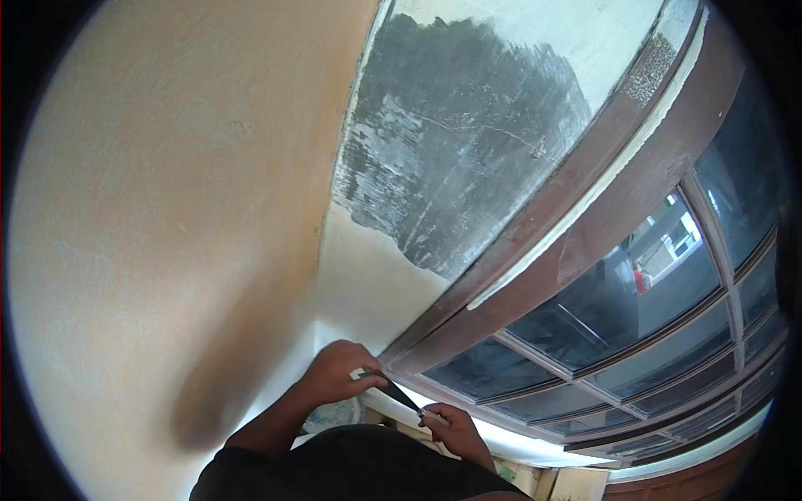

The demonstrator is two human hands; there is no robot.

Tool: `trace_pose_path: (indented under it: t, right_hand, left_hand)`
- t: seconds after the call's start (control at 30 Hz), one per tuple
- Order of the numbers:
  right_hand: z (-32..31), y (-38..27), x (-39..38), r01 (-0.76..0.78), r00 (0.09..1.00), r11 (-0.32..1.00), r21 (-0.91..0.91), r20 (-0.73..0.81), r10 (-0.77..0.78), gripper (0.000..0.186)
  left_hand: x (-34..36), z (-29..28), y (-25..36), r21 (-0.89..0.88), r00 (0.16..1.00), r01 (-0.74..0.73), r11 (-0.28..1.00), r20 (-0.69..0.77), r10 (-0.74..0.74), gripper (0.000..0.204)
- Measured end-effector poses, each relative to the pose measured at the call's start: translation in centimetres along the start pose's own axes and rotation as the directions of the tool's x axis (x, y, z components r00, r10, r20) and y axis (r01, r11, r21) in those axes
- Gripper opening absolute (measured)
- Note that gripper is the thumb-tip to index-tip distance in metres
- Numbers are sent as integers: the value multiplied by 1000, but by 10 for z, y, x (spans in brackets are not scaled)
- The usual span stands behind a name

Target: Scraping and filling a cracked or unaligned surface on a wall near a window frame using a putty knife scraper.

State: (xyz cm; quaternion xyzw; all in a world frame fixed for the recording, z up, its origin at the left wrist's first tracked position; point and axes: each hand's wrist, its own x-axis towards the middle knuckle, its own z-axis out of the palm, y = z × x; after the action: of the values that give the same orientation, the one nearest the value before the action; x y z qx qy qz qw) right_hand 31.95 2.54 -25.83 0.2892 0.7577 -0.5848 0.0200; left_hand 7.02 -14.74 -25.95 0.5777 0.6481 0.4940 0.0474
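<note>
Glare whitens 2 patches (520, 447), beside the left grip (341, 373) and the right grip (449, 426); leftward of them a soft shadow (215, 388) dims the wall (159, 184); rightward, panes (555, 327) reflect; straight edges bend outward.

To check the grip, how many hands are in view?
2: the left hand at the upper-left end of the dark flat tool, the right hand at its lower-right end. No others show.
</note>
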Motion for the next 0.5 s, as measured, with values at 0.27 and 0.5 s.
trace_pose_path:
  t: [0.27, 0.5]
  right_hand:
    - [-61, -56, 5, 566, 752, 740, -362, -140, -644, 38]
    - [-131, -124, -40, 690, 324, 310, -654, -104, -940, 36]
  left_hand:
    - [18, -25, 22, 201, 871, 30, 979, -486, 73, 27]
    - [119, -74, 69, 331, 617, -483, 811, -529, 583, 20]
